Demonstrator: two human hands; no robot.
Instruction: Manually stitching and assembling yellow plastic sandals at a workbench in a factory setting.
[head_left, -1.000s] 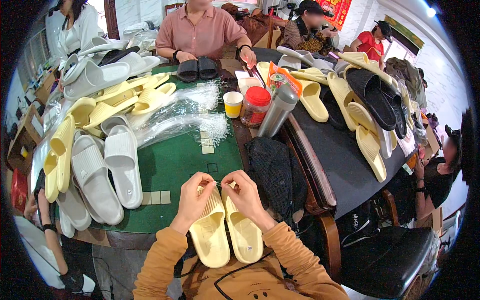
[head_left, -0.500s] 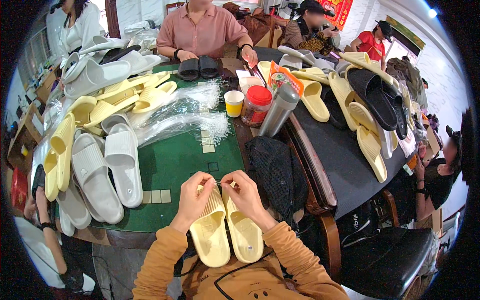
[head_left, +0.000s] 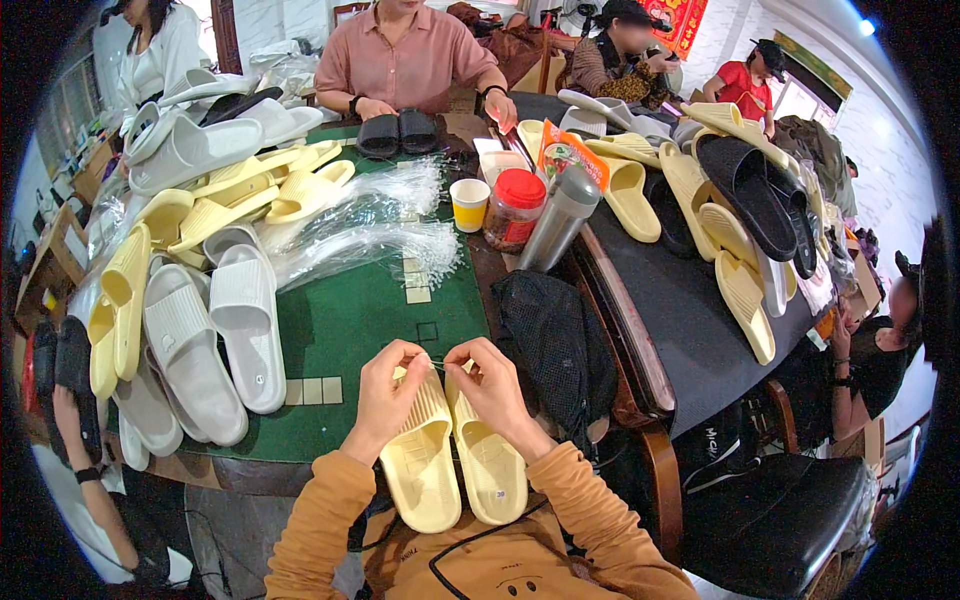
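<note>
A pair of pale yellow slide slippers (head_left: pixel 419 478) sits side by side at the near table edge, toes pointing away from me. Above their toe ends, my left hand (head_left: pixel 390 392) is closed in a pinch on a thin clear plastic tie (head_left: pixel 432 361). From the other side my right hand (head_left: pixel 488 392) pinches the same tie, its fingertips a small gap from the left ones. The fingers partly cover the slippers' straps. More such clear ties (head_left: pixel 400 250) lie bundled in plastic on the green table mat (head_left: pixel 380 330).
Grey slippers (head_left: pixel 245 320) and yellow slippers (head_left: pixel 125 300) are heaped on the left. A paper cup (head_left: pixel 468 206), a red-lidded jar (head_left: pixel 514 212) and a steel flask (head_left: pixel 562 220) stand ahead, beyond a black mesh bag (head_left: pixel 555 345). More slippers (head_left: pixel 740 190) cover the right table. Co-workers surround the tables.
My hands have barely moved and still pinch the tie. At the far left edge, a co-worker's hand has come up with black slippers.
</note>
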